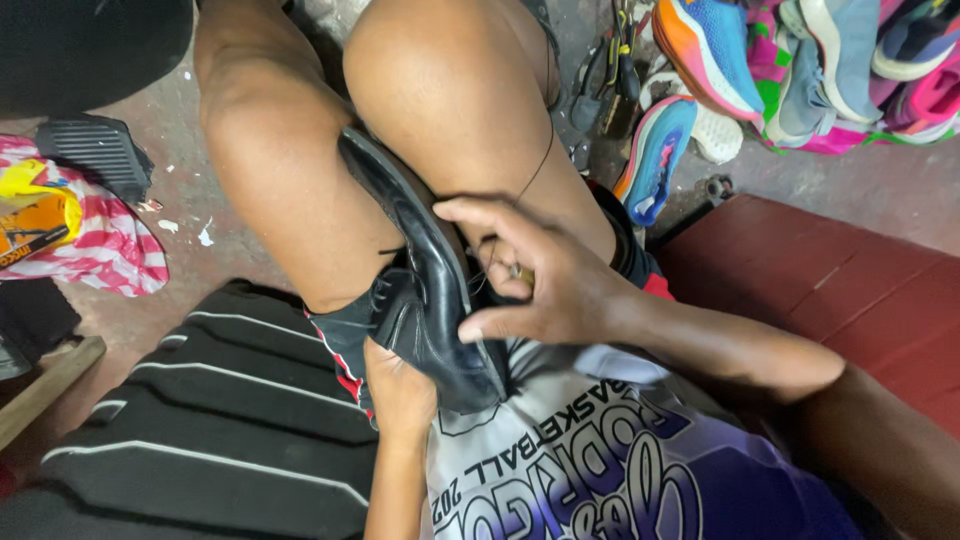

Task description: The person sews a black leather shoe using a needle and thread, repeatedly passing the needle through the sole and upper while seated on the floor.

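Nearest the lens: a purple-and-white printed jersey (pixel 600 470), lower centre, just below the black leather dress shoe (pixel 425 270). Shoe wedged between the two bare knees (pixel 440 110), long axis running diagonally from upper left down to lower right, sole edge turned toward the right hand. Left hand (pixel 398 388) directly beneath the shoe, closed around its lower end and bracing it from below. Right hand (pixel 545 285) immediately right of the shoe, thumb and fingertips touching its side, fingers pinched shut on a small metallic item at the sole edge, too small to identify. Thin dark thread (pixel 535 170) rising from that pinch, up and to the right of the shoe across the right knee. Right hand nearer the shoe's midsection; left hand nearer its lower end.

Left of the shoe: a black ribbed rubber tyre piece (pixel 220 430), partly under the left knee. Farther left: a red-and-white striped cloth (pixel 110 250) carrying a yellow container (pixel 35 215), well apart from the shoe. Upper right of the shoe: a heap of bright sports shoes (pixel 800 70) on the concrete floor (pixel 880 190), with a blue-and-orange one closest. Right of the shoe: a dark red bench surface (pixel 830 290) beneath the right forearm. Nothing between either hand and the shoe.
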